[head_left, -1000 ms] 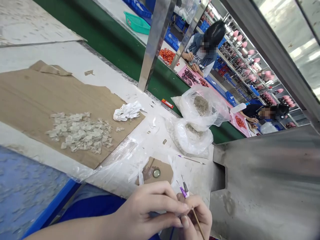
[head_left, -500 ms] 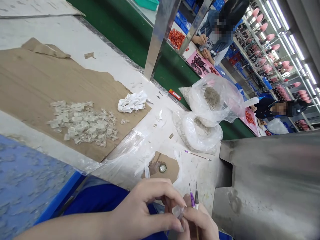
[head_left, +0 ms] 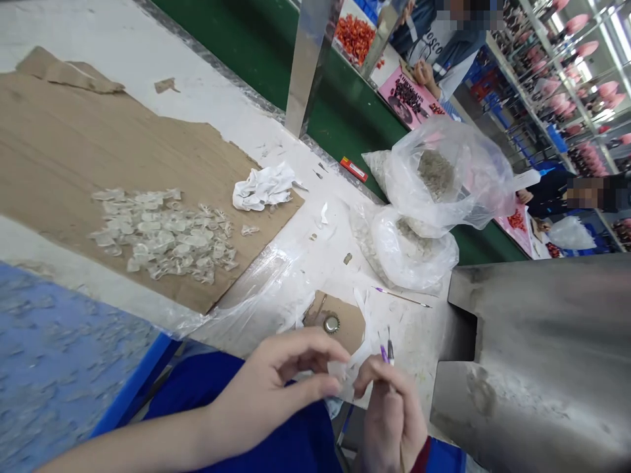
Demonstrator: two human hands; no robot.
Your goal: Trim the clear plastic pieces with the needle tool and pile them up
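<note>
Between the thumb and fingers of my left hand is a small translucent plastic piece. My right hand is closed round two thin brushes, one with a purple end and one with a black end, their fine tips pointing up. A small gap separates the right fingers from the piece. Just beyond the hands, a metal bottle cap sits on a small cardboard scrap. Many similar translucent pieces lie heaped on a large cardboard sheet at the left.
A crumpled white cloth rests on the cardboard's corner. Another thin brush lies on the table. Open plastic bags stand near a red box. A metal housing borders the right. Two co-workers sit across the green strip.
My right hand has drawn away from the plastic piece, down and to the right, with the brushes. My left hand still holds the piece. The camera view has shifted slightly.
</note>
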